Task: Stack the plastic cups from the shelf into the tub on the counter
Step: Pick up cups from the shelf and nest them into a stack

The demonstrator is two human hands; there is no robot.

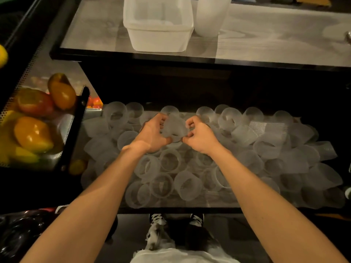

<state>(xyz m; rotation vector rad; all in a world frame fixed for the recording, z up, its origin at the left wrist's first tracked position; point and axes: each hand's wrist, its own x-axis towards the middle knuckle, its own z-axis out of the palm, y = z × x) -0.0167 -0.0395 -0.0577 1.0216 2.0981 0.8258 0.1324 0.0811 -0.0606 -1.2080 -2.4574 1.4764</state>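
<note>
Cups (pixel 171 164): frosted thin plastic with ribbed walls, lying loose across the shelf (pixel 171 210) from edge to edge, some on their sides, some mouth-up. One cup (pixel 173 128) is between my hands above the shelf's far middle. Left hand (pixel 152 133) is curled round its wall; right hand (pixel 199 137) pinches at the rim with thumb and forefinger. Likely very light, springy and easy to dent. Walls look slick, so I judge the rim the stiffest hold; squeeze gently. Nesting should want mouths aligned, since a skewed cup may jam. Tub (pixel 157 41) sits at the counter's (pixel 266 46) near edge, above and beyond the shelf. It looks empty, though its frosted walls leave some doubt. Tall container (pixel 210 16) stands just beside its right wall; touching or not, cannot tell. Counter's near edge overhangs the shelf's far edge, so any lift must clear it. Basket (pixel 73 130) of fruit (pixel 32 133) crowds the shelf's left edge.
</note>
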